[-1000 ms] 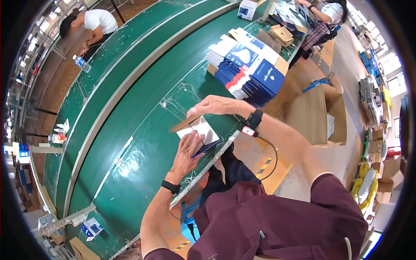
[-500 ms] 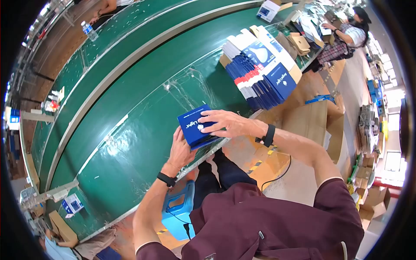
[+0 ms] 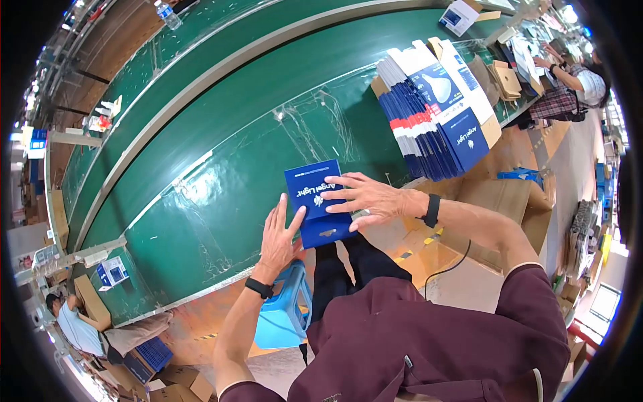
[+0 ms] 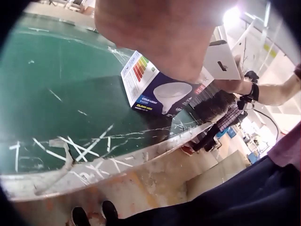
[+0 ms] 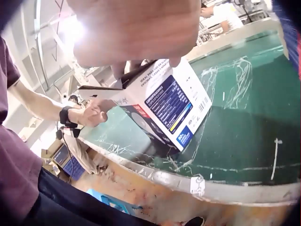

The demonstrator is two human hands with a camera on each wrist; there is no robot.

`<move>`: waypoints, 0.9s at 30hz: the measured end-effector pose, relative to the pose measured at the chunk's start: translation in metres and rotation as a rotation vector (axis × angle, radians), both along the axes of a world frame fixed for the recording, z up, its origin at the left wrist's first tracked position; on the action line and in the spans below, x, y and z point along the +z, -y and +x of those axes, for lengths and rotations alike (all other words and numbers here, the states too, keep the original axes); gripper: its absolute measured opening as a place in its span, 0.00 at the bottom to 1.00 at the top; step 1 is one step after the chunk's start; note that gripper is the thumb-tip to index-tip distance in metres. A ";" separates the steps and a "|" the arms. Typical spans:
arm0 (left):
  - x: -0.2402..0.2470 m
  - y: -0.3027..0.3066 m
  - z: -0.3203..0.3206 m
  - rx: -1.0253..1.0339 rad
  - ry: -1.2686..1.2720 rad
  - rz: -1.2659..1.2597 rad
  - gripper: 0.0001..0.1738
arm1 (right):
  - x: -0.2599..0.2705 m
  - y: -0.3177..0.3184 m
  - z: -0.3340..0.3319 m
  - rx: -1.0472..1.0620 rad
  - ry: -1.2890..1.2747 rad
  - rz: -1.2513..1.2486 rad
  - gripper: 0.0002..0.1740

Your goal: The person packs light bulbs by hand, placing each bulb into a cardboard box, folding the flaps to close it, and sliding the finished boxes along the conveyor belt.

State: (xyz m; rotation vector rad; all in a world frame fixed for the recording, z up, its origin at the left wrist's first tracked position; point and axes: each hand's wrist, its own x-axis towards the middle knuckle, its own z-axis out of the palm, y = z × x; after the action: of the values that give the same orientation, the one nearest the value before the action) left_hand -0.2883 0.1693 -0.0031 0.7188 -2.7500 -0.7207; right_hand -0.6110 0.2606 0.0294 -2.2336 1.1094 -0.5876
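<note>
A blue light bulb box (image 3: 312, 188) printed "Angel Light" stands at the near edge of the green table. Its front flap (image 3: 327, 233), with a hang hole, sticks out toward the person. My left hand (image 3: 276, 238) touches the box's left side, its thumb at the top. Spread across the top is my right hand (image 3: 372, 199), fingers fairly straight, thumb near the flap. The left wrist view shows a bulb picture on the box (image 4: 171, 94); in the right wrist view a specification panel covers the box's side (image 5: 170, 106).
A stack of flattened blue and white boxes (image 3: 435, 114) stands to the right on the table (image 3: 201, 234). Another small box (image 3: 112, 273) sits at the left end. A blue stool (image 3: 284, 311) and a large carton (image 3: 509, 201) are on the floor side. Other people work farther off.
A second ago a brown piece and white inner flaps showed at the box top; now the blue lid covers it. The right hand has come down onto the lid, and the front flap shows.
</note>
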 end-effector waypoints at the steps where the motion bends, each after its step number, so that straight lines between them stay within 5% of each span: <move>1: 0.000 -0.001 -0.001 0.003 -0.005 -0.006 0.56 | -0.001 0.004 -0.002 0.014 -0.018 -0.008 0.32; 4: 0.003 0.001 -0.011 0.059 -0.136 0.012 0.56 | -0.015 0.021 -0.004 -0.105 0.203 0.120 0.21; 9: 0.012 0.001 -0.019 0.086 -0.143 -0.030 0.49 | 0.005 0.036 0.022 -0.202 -0.076 -0.114 0.33; 15: -0.002 0.000 -0.019 0.107 -0.171 -0.044 0.40 | 0.006 0.042 0.032 -0.126 -0.311 -0.109 0.36; 18: -0.006 0.000 -0.022 0.078 -0.217 -0.088 0.38 | -0.006 0.036 0.035 -0.080 -0.316 -0.260 0.32; 23: -0.015 0.006 -0.022 0.027 -0.291 -0.116 0.41 | -0.004 0.030 0.022 -0.061 -0.159 -0.099 0.24; 27: -0.019 0.016 -0.020 -0.008 -0.268 -0.103 0.41 | 0.015 0.010 -0.003 -0.025 -0.157 -0.007 0.26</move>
State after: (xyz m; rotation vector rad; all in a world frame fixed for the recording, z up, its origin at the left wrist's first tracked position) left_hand -0.3079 0.1533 -0.0223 0.5472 -2.5261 -0.6215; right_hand -0.6137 0.2510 0.0439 -2.3072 1.2151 -0.4325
